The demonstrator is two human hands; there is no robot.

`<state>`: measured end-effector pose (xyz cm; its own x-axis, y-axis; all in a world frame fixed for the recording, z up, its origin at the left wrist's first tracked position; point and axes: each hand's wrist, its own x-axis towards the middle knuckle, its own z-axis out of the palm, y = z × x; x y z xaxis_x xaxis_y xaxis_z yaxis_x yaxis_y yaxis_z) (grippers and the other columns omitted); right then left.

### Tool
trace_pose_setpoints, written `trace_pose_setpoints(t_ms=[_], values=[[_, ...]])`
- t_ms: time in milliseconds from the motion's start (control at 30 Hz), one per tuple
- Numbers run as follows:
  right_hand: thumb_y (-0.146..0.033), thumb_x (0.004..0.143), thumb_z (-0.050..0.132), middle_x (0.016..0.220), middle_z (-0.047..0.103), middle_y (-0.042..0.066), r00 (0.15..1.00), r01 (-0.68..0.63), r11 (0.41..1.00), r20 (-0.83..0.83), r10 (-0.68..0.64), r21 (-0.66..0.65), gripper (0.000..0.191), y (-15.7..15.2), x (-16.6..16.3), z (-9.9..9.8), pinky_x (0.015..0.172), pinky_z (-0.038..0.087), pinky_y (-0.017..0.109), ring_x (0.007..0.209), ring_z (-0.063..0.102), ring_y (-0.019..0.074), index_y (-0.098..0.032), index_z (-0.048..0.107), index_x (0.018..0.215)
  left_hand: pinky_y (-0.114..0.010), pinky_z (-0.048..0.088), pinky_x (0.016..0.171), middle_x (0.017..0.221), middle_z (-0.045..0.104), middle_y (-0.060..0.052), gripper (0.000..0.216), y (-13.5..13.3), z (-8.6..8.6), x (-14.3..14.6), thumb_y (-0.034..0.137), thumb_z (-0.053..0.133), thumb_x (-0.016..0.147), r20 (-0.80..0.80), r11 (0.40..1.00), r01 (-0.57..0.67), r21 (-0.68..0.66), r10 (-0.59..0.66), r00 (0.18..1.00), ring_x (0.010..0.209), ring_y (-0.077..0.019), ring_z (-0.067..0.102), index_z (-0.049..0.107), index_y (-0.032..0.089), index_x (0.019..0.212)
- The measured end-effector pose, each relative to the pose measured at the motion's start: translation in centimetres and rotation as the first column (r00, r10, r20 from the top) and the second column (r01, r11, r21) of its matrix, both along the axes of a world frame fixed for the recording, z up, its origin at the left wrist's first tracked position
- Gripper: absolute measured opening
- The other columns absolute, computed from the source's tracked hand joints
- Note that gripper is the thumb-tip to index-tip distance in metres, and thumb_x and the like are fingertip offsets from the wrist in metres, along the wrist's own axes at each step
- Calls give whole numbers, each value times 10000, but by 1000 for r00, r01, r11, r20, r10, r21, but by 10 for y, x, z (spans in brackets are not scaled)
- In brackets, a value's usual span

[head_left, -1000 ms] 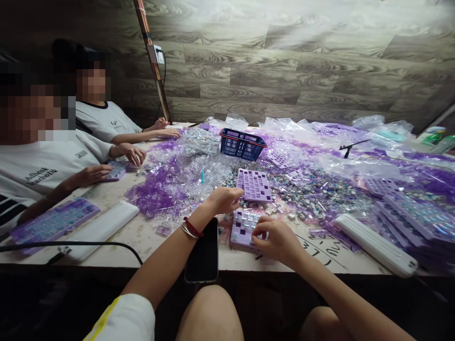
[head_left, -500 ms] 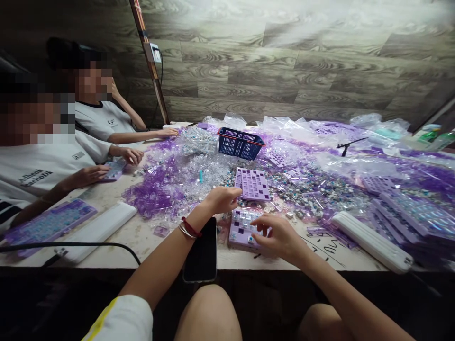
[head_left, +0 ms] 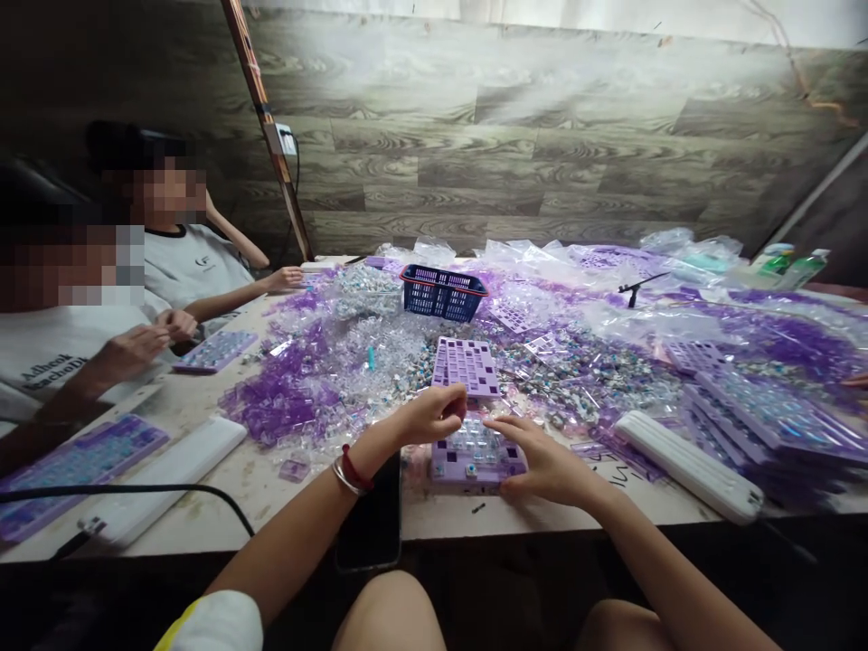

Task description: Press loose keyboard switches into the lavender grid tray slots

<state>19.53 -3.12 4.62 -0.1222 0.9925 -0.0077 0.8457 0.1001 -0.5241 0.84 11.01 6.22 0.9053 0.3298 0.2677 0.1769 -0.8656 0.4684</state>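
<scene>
Partly hidden, keyboard (head_left: 446,472) lay lower centre near table edge (head_left: 512,526); right hand (head_left: 546,459) spread, left hand (head_left: 432,414) curled, grip unclear.

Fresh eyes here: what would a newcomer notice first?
Probably the sprawling heap of glossy purple and clear plastic pieces across the middle of the pale table. Amid it, a dark blue plastic basket with an orange-red rim stands out. Nearer, a pale purple rectangular keyboard case lies by the person's left hand and right hand.

Possibly "Adbeok" on white shirt (head_left: 51,339)
</scene>
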Motion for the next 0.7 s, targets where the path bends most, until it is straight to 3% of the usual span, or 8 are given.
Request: trace_pose_setpoints(t_ms=[100,233,300,400,533,700], values=[[-180,648,676,1410,411,131,1000,14,1000,-9,-14,25,772,2,7,-5,1082,322,423,1299,377,281,-194,440,1383,-213,373,604,722,513,19,186,-6,5,2,70,424,696,17,987,80,-139,-79,997,637,-108,452,455,168,850],[-228,651,726,1416,417,145,997,46,989,-64,-37,143,767,4,12,-8,1081,319,462,1310,370,302,-185,459,1368,-233,380,632,746,507,15,273,-11,-1,1,80,433,720,-53,984,84,-156,-93,994,658,-120,451,461,164,978],[-293,713,714,1344,507,128,987,46,971,-161,-8,235,653,6,10,-6,1030,389,457,1240,462,286,-201,505,1324,-248,393,666,778,524,0,280,-14,-6,-1,76,415,741,-85,989,47,-143,-60,995,689,-130,466,463,162,1003],[-311,813,631,1165,639,83,955,6,941,-280,94,338,422,7,1,0,831,524,362,1008,618,225,-237,579,1226,-266,414,718,874,556,-35,263,-21,-12,-5,106,418,789,-45,991,33,-133,-40,998,764,-147,503,449,156,1045],[-220,814,608,958,694,58,968,-13,918,-227,112,396,218,8,-9,2,667,511,280,795,642,180,-206,645,1027,-269,426,740,921,584,-53,184,-28,-11,-8,175,408,869,-1,984,112,-139,-113,994,791,-150,527,466,156,1043],[-139,780,610,832,691,32,987,-38,918,-131,97,396,159,6,-8,-2,688,478,287,712,623,163,-185,639,930,-280,423,697,867,603,-52,207,-28,-15,-11,196,461,858,-67,993,116,-22,-117,991,750,-161,537,520,144,1050]])
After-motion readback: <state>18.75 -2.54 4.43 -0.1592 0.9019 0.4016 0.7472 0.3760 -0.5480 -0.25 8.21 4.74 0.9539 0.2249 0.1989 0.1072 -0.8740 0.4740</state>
